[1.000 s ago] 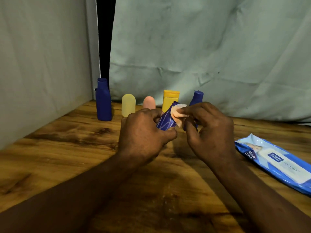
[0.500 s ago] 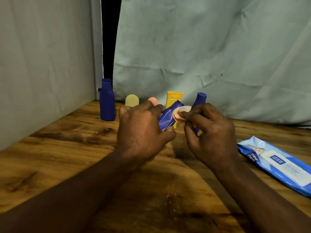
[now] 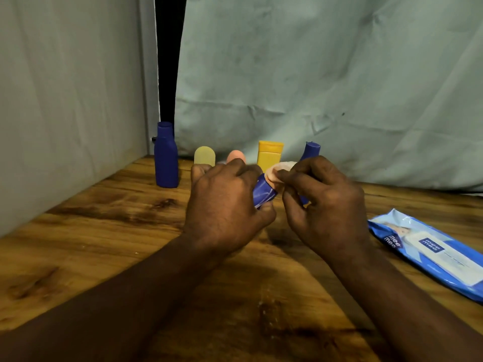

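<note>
Head camera: a person's left hand (image 3: 224, 207) curls round a small blue tube (image 3: 262, 193), holding it tilted over the middle of the wooden table (image 3: 104, 244). The right hand (image 3: 324, 207) pinches a peach-and-white wipe (image 3: 279, 169) against the tube's upper end, its fingers bent tight on the cloth.

Along the back edge stand a tall blue bottle (image 3: 166, 158), a pale yellow rounded container (image 3: 204, 155), a pink rounded container (image 3: 236, 155) partly hidden, a yellow bottle (image 3: 269, 154) and a second blue bottle (image 3: 311, 150) behind the right hand. A blue pack of wipes (image 3: 431, 252) lies flat at right — well apart from both hands.
</note>
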